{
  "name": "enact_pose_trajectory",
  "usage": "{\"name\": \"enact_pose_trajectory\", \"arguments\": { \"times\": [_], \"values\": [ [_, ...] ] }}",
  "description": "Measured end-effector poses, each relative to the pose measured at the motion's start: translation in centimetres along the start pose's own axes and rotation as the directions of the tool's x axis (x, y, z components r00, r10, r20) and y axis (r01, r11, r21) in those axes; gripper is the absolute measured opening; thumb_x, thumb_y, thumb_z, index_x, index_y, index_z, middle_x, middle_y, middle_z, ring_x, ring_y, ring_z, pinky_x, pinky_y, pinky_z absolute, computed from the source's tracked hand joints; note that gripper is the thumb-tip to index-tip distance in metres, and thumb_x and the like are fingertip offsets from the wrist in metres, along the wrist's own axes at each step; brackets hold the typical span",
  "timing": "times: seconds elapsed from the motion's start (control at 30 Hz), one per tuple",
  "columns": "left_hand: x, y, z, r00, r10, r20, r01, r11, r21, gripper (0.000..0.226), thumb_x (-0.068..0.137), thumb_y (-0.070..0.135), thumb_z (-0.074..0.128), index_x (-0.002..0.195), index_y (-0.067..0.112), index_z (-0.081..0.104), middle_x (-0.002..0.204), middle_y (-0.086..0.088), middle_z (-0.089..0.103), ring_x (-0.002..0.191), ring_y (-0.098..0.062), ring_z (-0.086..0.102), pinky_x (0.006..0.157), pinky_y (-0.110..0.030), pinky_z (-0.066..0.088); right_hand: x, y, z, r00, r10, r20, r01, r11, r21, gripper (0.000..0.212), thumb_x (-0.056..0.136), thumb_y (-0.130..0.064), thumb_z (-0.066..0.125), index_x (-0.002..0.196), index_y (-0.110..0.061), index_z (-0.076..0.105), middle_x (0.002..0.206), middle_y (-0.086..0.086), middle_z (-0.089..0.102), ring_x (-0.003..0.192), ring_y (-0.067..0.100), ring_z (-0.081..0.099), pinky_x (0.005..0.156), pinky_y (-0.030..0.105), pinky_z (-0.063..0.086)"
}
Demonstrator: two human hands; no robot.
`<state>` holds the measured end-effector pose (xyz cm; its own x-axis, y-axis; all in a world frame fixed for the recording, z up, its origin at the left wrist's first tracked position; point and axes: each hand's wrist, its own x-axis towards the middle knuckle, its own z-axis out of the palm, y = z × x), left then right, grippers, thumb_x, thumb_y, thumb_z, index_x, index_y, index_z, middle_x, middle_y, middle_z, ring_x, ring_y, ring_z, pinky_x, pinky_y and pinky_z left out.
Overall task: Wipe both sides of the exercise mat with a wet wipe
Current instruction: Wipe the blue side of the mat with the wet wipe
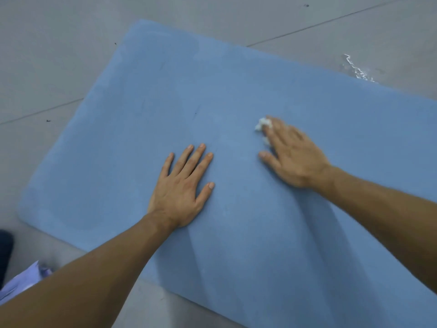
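Exercise mat (236, 91), blue and thick, spread flat on grey floor tiles, filling most of the view and running off the right and lower edges. Near its middle, small crumpled white wet wipe (261, 125), pinned to the surface under the fingertips of the right hand (293, 152); fingers stretched forward, close together and nearly straight, blurred at the tips, thumb out to the side and touching the mat. Further left, apart from the wipe, left hand (182, 185) pressed palm-down on the mat, fingers straight and slightly spread, thumb wide, holding nothing. Both forearms bare, reaching in from the lower edge, shadows on the mat beneath them. Beyond the mat's far right edge, shiny wet streak (357, 69) on the floor (59, 55). At lower left, off the mat, pale lilac sheet or packet (21, 282), partly hidden by the left forearm, kind unclear; above it, dark shape (4, 247) cut off at the left edge.
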<state>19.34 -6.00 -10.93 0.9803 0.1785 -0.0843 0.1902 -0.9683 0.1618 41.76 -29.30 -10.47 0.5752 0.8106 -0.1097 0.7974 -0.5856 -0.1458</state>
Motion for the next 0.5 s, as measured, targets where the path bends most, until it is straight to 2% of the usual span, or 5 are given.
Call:
{"name": "enact_pose_trajectory", "arguments": {
  "times": [0.07,0.17,0.27,0.4,0.5],
  "values": [
    [0.0,0.0,0.0,1.000,0.004,-0.005,-0.004,1.000,-0.004,0.066,0.106,0.056,0.023,0.166,0.031,0.010,0.173,0.012,0.000,0.159,-0.010,-0.005,0.129,-0.049,0.003,1.7,2.2,-0.9,0.987,0.163,0.004,-0.163,0.986,0.046,0.085,0.099,-0.068,0.013,0.165,-0.015,0.017,0.173,0.004,0.016,0.160,0.019,0.012,0.129,0.042,0.015],
    [0.0,0.0,-0.1,1.000,0.006,-0.010,-0.006,1.000,-0.007,0.066,0.106,0.056,0.025,0.166,0.032,0.012,0.173,0.012,0.001,0.159,-0.011,-0.003,0.129,-0.050,0.005,1.9,2.2,-0.9,0.981,0.191,0.024,-0.192,0.979,0.069,0.088,0.097,-0.069,0.012,0.166,-0.014,0.011,0.174,0.003,0.008,0.160,0.019,0.006,0.129,0.040,0.011],
    [0.0,0.0,-0.1,1.000,0.003,-0.016,-0.004,1.000,-0.006,0.066,0.105,0.057,0.026,0.165,0.033,0.014,0.173,0.012,0.002,0.160,-0.012,-0.001,0.129,-0.050,0.006,0.3,-0.2,0.1,0.997,0.077,0.031,-0.079,0.996,0.042,0.088,0.099,-0.067,0.013,0.166,-0.012,0.004,0.174,0.006,0.002,0.160,0.021,0.005,0.130,0.039,0.010],
    [0.1,0.0,-0.1,1.000,0.007,-0.026,-0.007,1.000,-0.014,0.065,0.104,0.056,0.028,0.165,0.034,0.018,0.173,0.012,0.005,0.160,-0.013,0.003,0.129,-0.050,0.007,-3.4,-3.6,1.0,0.996,-0.093,-0.008,0.094,0.995,0.037,0.081,0.104,-0.061,0.021,0.164,-0.007,0.021,0.171,0.014,0.017,0.159,0.025,0.014,0.128,0.036,0.006],
    [0.1,0.2,-0.1,1.000,0.006,-0.031,-0.006,1.000,-0.010,0.065,0.104,0.056,0.030,0.165,0.034,0.020,0.173,0.011,0.007,0.160,-0.014,0.005,0.128,-0.050,0.008,-6.9,-5.6,1.2,0.971,-0.240,-0.013,0.240,0.971,0.012,0.076,0.107,-0.057,0.025,0.161,-0.003,0.030,0.169,0.014,0.023,0.159,0.025,0.016,0.129,0.038,0.008]
  ]
}}
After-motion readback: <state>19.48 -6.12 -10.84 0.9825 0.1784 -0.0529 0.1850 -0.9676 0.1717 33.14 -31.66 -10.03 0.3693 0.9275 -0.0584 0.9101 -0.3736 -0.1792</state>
